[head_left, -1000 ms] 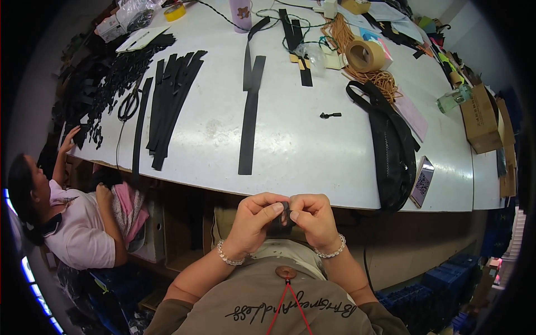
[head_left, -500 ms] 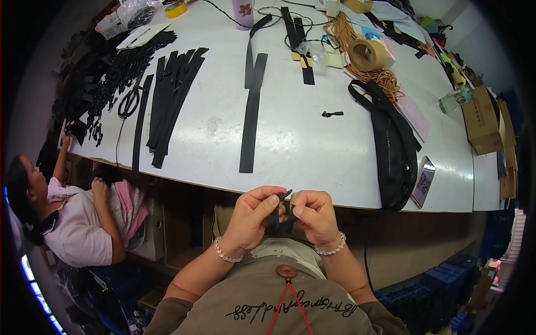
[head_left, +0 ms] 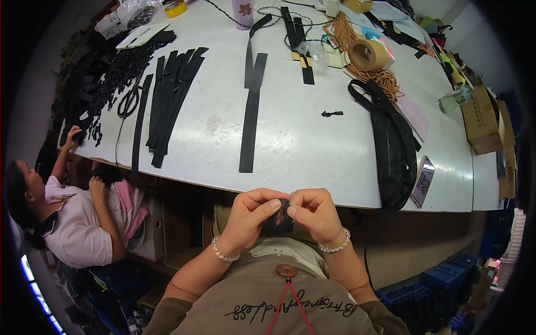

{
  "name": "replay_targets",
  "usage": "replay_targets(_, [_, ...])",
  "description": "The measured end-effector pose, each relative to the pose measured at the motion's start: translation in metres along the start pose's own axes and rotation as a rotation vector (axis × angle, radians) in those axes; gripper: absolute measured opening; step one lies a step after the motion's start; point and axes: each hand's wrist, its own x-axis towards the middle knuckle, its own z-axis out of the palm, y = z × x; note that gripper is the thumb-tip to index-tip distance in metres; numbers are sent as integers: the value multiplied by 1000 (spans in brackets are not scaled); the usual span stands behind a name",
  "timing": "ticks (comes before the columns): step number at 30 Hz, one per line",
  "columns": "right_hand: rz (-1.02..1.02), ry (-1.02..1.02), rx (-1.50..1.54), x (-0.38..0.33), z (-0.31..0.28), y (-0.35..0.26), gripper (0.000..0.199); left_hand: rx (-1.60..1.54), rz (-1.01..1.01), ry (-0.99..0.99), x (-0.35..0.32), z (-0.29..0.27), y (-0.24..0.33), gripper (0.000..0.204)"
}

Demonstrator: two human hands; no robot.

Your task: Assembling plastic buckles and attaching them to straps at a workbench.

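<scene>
Both hands meet just below the white table's [head_left: 312, 167] near edge, the left hand [head_left: 251, 215] and right hand [head_left: 315, 212] pinching a small black piece [head_left: 282, 219] between thumbs and fingertips. Held this lightly over the lap, it might slip and drop under the table. Far right of the hands stands a brown cardboard box [head_left: 481, 120]; ahead, a tan tape roll [head_left: 368, 53]
</scene>
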Motion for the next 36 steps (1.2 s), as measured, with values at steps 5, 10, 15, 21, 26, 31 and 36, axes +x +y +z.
replay_targets(5, [38, -17, -28, 0, 0, -4, 12, 28, 26, -11, 1, -1, -2, 16])
replay_targets(10, [114, -68, -60, 2, -5, -6, 14, 119, 59, -1, 1, -2, -4, 14])
replay_targets(15, [145, -81, -31, 3, -7, -5, 15, 159, 66, 11, 0, 0, -3, 13])
replay_targets(21, [179, -99, -34, 2, -8, -7, 14, 220, 69, -13, -2, -3, -1, 12])
replay_targets(26, [132, -73, -141, -1, -9, -8, 13, 321, 105, -24, 0, -1, 2, 13])
replay_targets(31, [-47, 80, -243, -6, -2, 3, 10, 351, 114, -10, -1, -2, 3, 13])
replay_targets(36, [-57, 169, -168, -7, 6, 2, 8, 359, 240, 50, -4, -1, -7, 14])
